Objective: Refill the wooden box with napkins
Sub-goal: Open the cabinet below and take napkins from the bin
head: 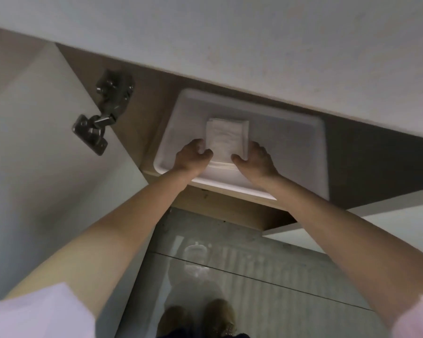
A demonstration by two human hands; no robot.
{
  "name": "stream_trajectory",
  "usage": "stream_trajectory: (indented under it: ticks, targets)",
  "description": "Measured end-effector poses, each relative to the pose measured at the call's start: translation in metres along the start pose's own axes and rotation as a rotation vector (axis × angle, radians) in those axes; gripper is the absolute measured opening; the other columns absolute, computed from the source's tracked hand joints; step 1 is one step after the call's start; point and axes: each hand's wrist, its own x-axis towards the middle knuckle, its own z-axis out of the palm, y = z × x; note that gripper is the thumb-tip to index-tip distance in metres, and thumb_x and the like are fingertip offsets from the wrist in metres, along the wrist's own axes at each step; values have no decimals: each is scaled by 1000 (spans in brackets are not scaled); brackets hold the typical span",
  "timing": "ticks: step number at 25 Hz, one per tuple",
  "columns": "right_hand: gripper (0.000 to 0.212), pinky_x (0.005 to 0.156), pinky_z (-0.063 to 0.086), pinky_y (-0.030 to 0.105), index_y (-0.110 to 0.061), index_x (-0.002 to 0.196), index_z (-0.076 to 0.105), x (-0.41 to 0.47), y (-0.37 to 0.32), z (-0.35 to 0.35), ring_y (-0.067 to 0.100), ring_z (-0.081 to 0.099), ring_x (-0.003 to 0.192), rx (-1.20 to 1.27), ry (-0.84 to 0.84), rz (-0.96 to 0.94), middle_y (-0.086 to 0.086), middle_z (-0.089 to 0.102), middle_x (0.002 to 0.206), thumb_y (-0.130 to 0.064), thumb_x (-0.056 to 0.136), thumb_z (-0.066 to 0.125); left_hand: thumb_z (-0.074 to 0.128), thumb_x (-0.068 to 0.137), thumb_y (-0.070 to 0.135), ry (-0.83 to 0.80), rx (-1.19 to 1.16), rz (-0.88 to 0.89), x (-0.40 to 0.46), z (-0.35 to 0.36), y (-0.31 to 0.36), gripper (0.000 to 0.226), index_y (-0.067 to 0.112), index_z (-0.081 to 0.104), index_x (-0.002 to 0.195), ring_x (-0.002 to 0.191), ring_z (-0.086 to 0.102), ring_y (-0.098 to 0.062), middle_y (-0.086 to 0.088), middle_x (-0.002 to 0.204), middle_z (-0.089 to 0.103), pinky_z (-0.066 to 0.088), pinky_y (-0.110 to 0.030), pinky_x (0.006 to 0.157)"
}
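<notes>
A stack of white napkins (pixel 226 137) is seen through the bottom of a translucent white plastic bin (pixel 291 152) on a high cabinet shelf, viewed from below. My left hand (pixel 193 156) presses against the bin's underside at the stack's left edge. My right hand (pixel 255 158) does the same at the stack's right edge. Both arms reach upward. The wooden box is not in view.
The cabinet door (pixel 34 142) stands open at the left with a metal hinge (pixel 103 113). A wooden shelf edge (pixel 230 208) lies under the bin. A glossy grey wall panel (pixel 254 276) is below, and a white cabinet front (pixel 254 45) spans the top.
</notes>
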Motion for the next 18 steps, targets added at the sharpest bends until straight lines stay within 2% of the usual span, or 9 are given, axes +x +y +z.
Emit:
stream_trajectory:
  ticks: [6, 9, 12, 18]
  targets:
    - [68, 103, 41, 40, -1, 135, 29, 21, -11, 9, 35, 40, 128, 276, 3, 216, 19, 38, 141, -33, 84, 61, 44, 92, 13, -14, -199, -8, 8, 10, 3, 38, 8, 46, 129, 120, 47, -32, -14, 133, 50, 41, -42, 104]
    - [58, 92, 45, 33, -1, 127, 41, 26, -16, 7, 33, 49, 121, 462, 19, 245, 17, 49, 134, -25, 81, 66, 45, 91, 12, -24, -298, -48, 12, 8, 0, 35, 9, 50, 126, 113, 51, -27, -13, 130, 53, 42, -33, 100]
    - [52, 78, 42, 33, -1, 125, 45, 24, -17, 4, 33, 53, 115, 638, -11, 286, 19, 53, 129, -17, 79, 64, 48, 91, 16, -58, -379, -114, 9, 5, 1, 36, 10, 50, 126, 116, 49, -24, -10, 131, 53, 38, -30, 101]
    - [52, 79, 42, 35, -2, 130, 40, 11, -19, 7, 32, 51, 116, 693, -83, 339, 18, 51, 130, -16, 83, 59, 49, 91, 13, -114, -465, -217, -6, 2, 6, 35, 8, 49, 125, 119, 49, -26, -12, 131, 52, 42, -29, 93]
